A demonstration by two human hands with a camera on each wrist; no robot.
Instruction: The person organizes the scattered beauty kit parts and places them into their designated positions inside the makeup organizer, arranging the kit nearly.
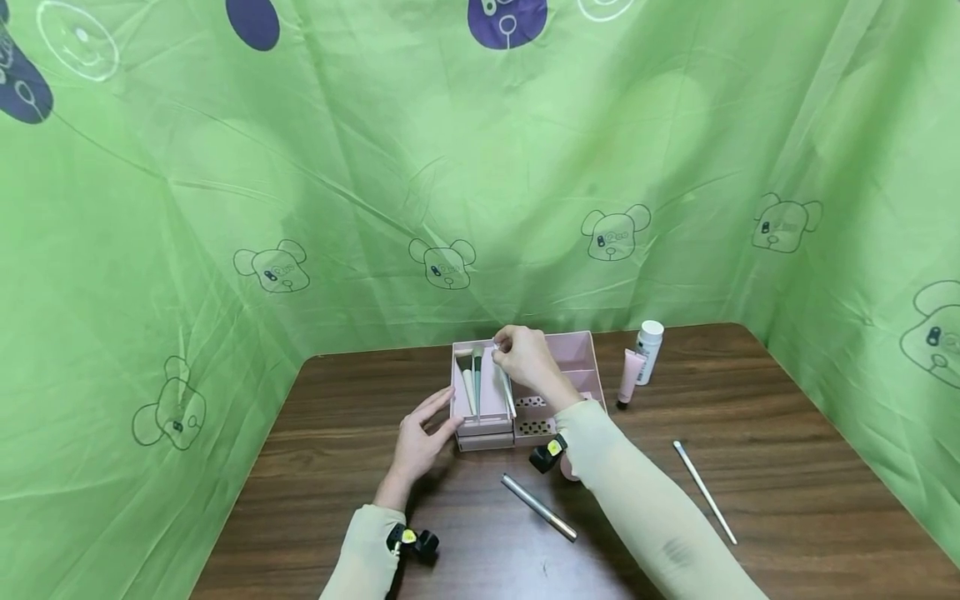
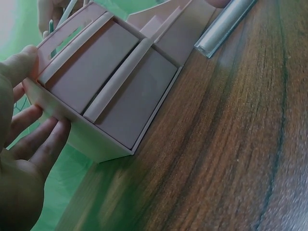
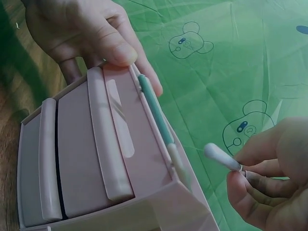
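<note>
A pink makeup organizer (image 1: pixel 573 342) with two drawers at its left front stands at the table's back. My left hand (image 1: pixel 418 440) rests at its left front corner, thumb on the upper front edge, fingers spread fairly straight along the side wall (image 2: pixel 86 137). Two makeup brushes (image 1: pixel 477 379) lie in the left top tray, bristles toward the back. Over that tray, my right hand (image 1: pixel 527 360) pinches a slim white-handled brush (image 1: pixel 507 392) between thumb and fingertips. Its rounded white end (image 3: pixel 217 155) shows in the right wrist view; the pinched part is hidden by the fingers.
Right of the organizer stand a pink tube (image 1: pixel 631 377) and a white bottle (image 1: pixel 649 352). A silver tube (image 1: pixel 538 507) lies in front, and a thin white brush (image 1: pixel 705 492) lies to the right. A round pink item (image 1: pixel 567 468) is partly hidden by my right wrist. Green cloth (image 1: pixel 360 208) surrounds the table.
</note>
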